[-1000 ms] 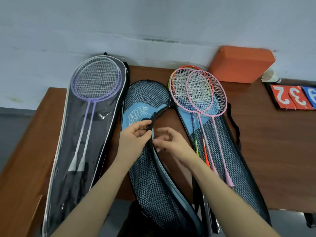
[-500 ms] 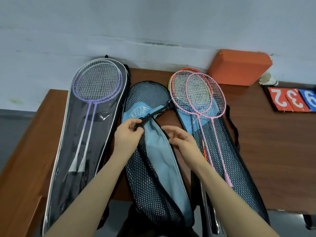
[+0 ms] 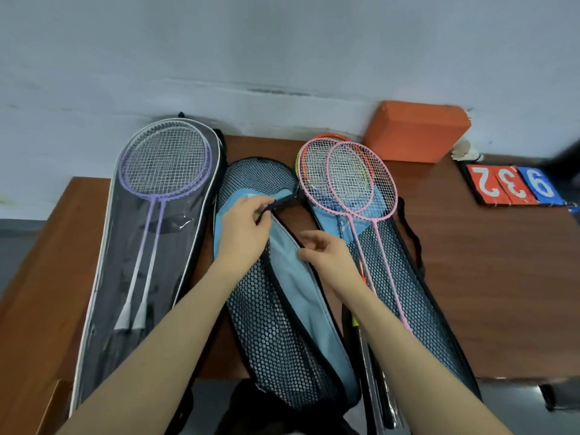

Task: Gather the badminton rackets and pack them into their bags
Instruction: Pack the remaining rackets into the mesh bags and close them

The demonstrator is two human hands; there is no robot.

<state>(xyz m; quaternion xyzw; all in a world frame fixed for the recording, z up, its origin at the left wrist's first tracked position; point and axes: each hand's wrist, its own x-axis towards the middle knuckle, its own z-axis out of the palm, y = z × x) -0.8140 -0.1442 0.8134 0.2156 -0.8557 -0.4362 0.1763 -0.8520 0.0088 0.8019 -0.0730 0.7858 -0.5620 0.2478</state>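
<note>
Since the earlier frame, the opening of the middle mesh bag (image 3: 276,324) is spread wider, and more of its blue lining is shown; the left hand (image 3: 243,233) is moved toward 12 o'clock along the edge.

The left hand is clamped on the black zipper edge (image 3: 284,200) near the head end of the bag, pinched between thumb and fingers. The right hand (image 3: 326,255) is held at the opposite edge, its fingers loosely curled; whether the edge is really pinched cannot be told.

The pink rackets (image 3: 348,180) are lying at 2 o'clock from the hands, on top of the right mesh bag (image 3: 417,293), over an orange racket (image 3: 332,138). The purple rackets (image 3: 163,161) are seen at 10 o'clock in the clear-fronted bag (image 3: 131,252) on the table (image 3: 502,277).

To do this step well, it is judged that the mouth should be opened along the full length, with both edges kept apart, so that the racket heads can be slid in first without the strings being caught on the zipper teeth.
</note>
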